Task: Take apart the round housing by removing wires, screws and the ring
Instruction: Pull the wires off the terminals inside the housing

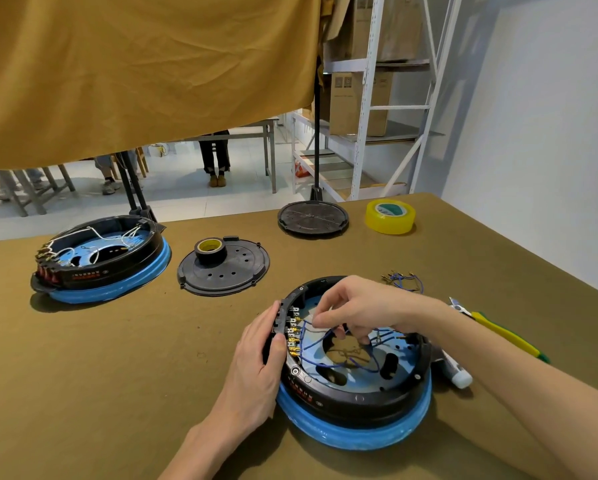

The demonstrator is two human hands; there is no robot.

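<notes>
A round black housing (356, 398) on a blue ring base (354, 433) sits in front of me on the olive table. Blue wires (325, 363) loop inside it from gold terminals (293, 341) along its left wall. My left hand (259, 362) grips the housing's left rim, thumb on the edge by the terminals. Reaching in from the right, my right hand (354, 311) hovers over the opening and pinches a blue wire with curled fingers. A few removed blue wires (403, 279) lie behind on the table.
A second housing with white wires (100, 258) stands at the left. Two black lids (223, 268) (313, 218) lie beyond, one bearing a black tape roll (210, 250). Yellow tape (390, 216) sits far right. Yellow-green cutters (498, 332) and a white tube (458, 372) lie under my right forearm.
</notes>
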